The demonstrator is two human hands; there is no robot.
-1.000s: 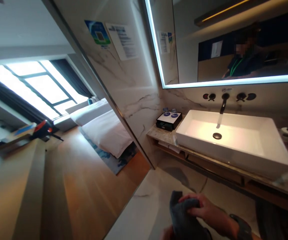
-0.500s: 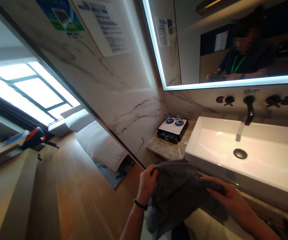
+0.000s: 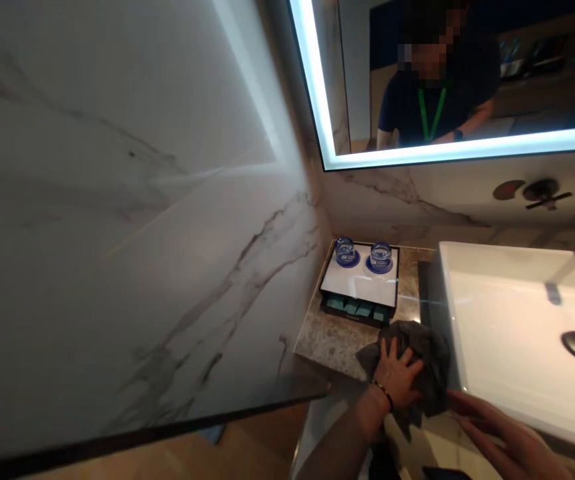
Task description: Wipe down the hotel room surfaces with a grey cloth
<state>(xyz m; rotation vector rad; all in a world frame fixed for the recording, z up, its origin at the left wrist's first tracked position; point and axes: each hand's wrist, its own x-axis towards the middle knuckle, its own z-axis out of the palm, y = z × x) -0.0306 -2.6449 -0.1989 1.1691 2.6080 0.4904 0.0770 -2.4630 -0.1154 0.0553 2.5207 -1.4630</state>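
Note:
My left hand (image 3: 398, 375) lies spread on a bunched dark grey cloth (image 3: 424, 357) and presses it onto the stone counter (image 3: 317, 337). A dark beaded band circles that wrist. By the cloth's right side, just below the front corner of the white basin (image 3: 450, 333), is my right hand (image 3: 497, 427), its fingers stretched out. Its fingertips come close to the cloth; whether they touch it I cannot tell. Just behind the cloth sits a black box with a white top (image 3: 360, 280).
Two upside-down glasses stand on blue coasters (image 3: 380, 265) on the box, whose front slot holds several green packets (image 3: 364, 309). A marble wall (image 3: 192, 233) rises at the left. Above the basin are black taps (image 3: 542, 190) and a lit mirror (image 3: 517, 87) reflecting a person.
The cloth, held up between both hands before, now lies bunched on the counter under my left hand. My right hand has let go of it. The view has shifted closer to the counter.

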